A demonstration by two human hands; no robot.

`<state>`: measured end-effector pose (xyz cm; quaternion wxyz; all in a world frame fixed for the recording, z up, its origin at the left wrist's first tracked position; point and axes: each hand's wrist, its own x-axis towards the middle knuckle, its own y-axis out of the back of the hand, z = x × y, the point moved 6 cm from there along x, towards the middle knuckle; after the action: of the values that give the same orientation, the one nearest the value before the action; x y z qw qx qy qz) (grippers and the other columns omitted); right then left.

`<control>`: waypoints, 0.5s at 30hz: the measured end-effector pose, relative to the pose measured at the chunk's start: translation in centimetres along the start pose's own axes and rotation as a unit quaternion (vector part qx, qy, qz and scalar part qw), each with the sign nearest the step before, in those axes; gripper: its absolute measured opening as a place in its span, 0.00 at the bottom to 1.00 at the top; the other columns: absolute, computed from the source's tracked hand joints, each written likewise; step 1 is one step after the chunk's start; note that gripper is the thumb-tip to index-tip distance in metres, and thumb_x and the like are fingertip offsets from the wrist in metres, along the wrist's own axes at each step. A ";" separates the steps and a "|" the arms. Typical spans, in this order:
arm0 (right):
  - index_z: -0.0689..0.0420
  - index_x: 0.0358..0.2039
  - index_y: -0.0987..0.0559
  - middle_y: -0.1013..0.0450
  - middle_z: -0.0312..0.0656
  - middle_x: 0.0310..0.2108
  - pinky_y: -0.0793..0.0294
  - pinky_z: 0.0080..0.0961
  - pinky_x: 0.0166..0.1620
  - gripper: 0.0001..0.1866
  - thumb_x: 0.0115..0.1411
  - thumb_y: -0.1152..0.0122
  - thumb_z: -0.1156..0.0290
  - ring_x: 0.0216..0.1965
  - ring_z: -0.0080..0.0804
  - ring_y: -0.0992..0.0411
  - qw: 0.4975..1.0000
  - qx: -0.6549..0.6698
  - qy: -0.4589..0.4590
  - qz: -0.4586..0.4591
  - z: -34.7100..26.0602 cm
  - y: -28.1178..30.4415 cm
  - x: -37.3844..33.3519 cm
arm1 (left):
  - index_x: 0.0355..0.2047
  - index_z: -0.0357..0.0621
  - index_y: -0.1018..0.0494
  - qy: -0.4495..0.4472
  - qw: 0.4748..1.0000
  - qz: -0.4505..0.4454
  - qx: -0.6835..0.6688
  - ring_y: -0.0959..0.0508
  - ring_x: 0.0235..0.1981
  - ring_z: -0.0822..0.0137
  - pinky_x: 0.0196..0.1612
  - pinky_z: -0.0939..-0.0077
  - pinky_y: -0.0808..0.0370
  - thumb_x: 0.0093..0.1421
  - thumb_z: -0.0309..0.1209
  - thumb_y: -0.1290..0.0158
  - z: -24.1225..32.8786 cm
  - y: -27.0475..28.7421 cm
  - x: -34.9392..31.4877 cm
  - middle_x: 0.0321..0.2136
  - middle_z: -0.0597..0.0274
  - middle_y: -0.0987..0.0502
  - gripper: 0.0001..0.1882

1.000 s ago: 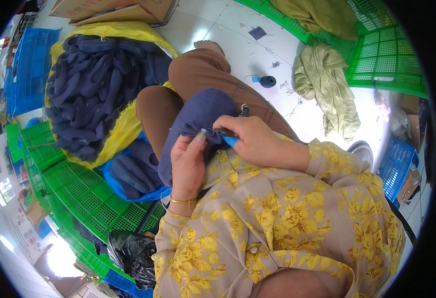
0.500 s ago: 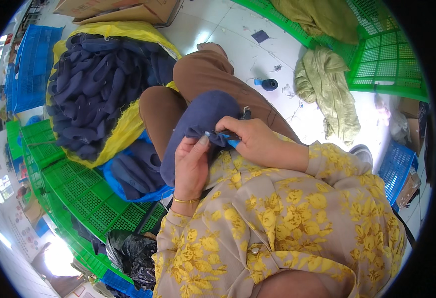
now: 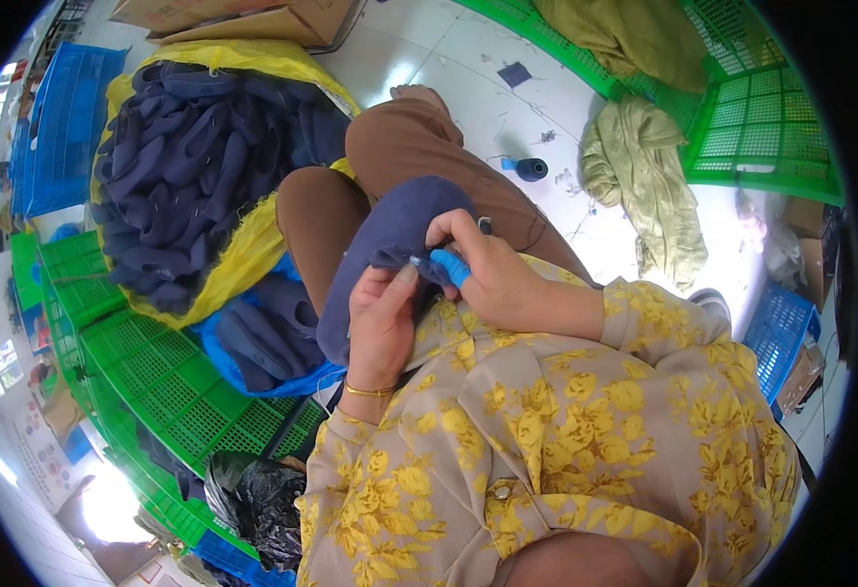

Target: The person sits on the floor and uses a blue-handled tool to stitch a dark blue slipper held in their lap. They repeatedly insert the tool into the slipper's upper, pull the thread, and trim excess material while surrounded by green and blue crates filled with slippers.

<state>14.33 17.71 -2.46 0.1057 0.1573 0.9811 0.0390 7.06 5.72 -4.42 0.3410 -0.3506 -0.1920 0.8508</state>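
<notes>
A plump, curved navy cushion (image 3: 390, 220), shaped like a neck pillow, lies across my lap. My left hand (image 3: 385, 313) is closed on a gathered fold of its cloth, thumb on top by a small pale spot. On the other side of that fold, my right hand (image 3: 492, 274) is closed too, index finger bent over the cloth. Blue wrapping (image 3: 451, 266) covers one of its digits. Just beyond the right hand's knuckles shows a small dark thing with a shiny part (image 3: 485, 225); what it is, and whether the hand holds it, I cannot tell.
A yellow sack (image 3: 253, 249) heaped with navy padded pieces stands at the left. Beside it, a blue bag (image 3: 238, 377) holds similar pieces against green crates (image 3: 170, 372). A dark thread cone (image 3: 531, 169) and olive cloth (image 3: 634, 176) lie on the floor, near another green crate (image 3: 761, 127).
My right fingers have shifted at the fold, and more blue wrapping shows. A dark narrow tool seen between those fingers earlier is out of sight there. The cushion stays in my lap.
</notes>
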 end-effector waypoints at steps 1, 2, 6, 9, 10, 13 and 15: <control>0.59 0.45 0.39 0.27 0.58 0.33 0.27 0.45 0.36 0.16 0.56 0.53 0.84 0.32 0.58 0.25 1.000 0.013 -0.006 -0.002 -0.1 0.1 0.1 | 0.47 0.38 0.28 0.001 1.000 -0.007 0.006 0.27 0.41 0.75 0.48 0.78 0.32 0.64 0.25 0.49 0.0 -0.2 0.0 0.43 0.63 0.23 0.12; 0.59 0.45 0.39 0.27 0.58 0.33 0.26 0.44 0.36 0.15 0.57 0.53 0.83 0.32 0.56 0.24 1.000 0.026 -0.011 -0.004 -0.4 0.2 0.1 | 0.47 0.37 0.28 0.003 1.000 -0.015 0.012 0.26 0.41 0.75 0.48 0.78 0.31 0.64 0.25 0.50 0.0 -0.5 0.0 0.43 0.63 0.23 0.11; 0.59 0.45 0.37 0.26 0.55 0.33 0.26 0.41 0.34 0.13 0.58 0.53 0.81 0.31 0.52 0.23 0.996 0.026 -0.066 -0.059 -1.8 0.3 1.1 | 0.47 0.36 0.29 -0.015 0.998 -0.048 0.037 0.25 0.40 0.74 0.47 0.79 0.30 0.65 0.24 0.51 0.0 -0.5 -0.2 0.42 0.61 0.23 0.11; 0.58 0.44 0.34 0.25 0.53 0.31 0.27 0.38 0.31 0.12 0.59 0.52 0.80 0.29 0.48 0.23 0.993 -0.048 -0.066 -0.086 -1.8 0.4 1.8 | 0.47 0.35 0.28 -0.016 0.997 -0.004 0.079 0.25 0.39 0.75 0.47 0.80 0.30 0.65 0.24 0.51 -0.2 -0.5 -0.5 0.42 0.61 0.22 0.11; 0.58 0.44 0.34 0.25 0.52 0.30 0.27 0.36 0.29 0.12 0.59 0.52 0.79 0.27 0.46 0.24 0.993 -0.081 -0.042 -0.072 -2.0 0.5 1.9 | 0.42 0.34 0.27 -0.019 0.996 0.020 0.080 0.24 0.37 0.74 0.44 0.80 0.27 0.64 0.24 0.49 0.1 -0.8 -0.6 0.37 0.61 0.22 0.08; 0.54 0.42 0.32 0.25 0.48 0.26 0.30 0.29 0.25 0.09 0.61 0.49 0.75 0.22 0.37 0.27 0.956 -0.232 0.172 0.056 -3.4 1.1 1.9 | 0.42 0.34 0.27 -0.019 0.995 0.024 0.100 0.24 0.37 0.75 0.44 0.82 0.28 0.64 0.25 0.48 -0.5 0.1 -0.4 0.38 0.62 0.22 0.08; 0.53 0.40 0.30 0.26 0.43 0.24 0.33 0.24 0.23 0.05 0.63 0.47 0.72 0.19 0.30 0.31 0.970 -0.100 0.184 0.123 -3.7 2.5 2.1 | 0.43 0.34 0.27 -0.014 0.992 0.033 0.124 0.25 0.39 0.76 0.45 0.82 0.29 0.64 0.25 0.49 -0.8 0.4 -0.3 0.40 0.62 0.22 0.09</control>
<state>12.34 20.57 1.02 -0.0669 0.2553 0.9479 0.1783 7.64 5.24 -5.05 0.3507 -0.3000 -0.0779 0.8837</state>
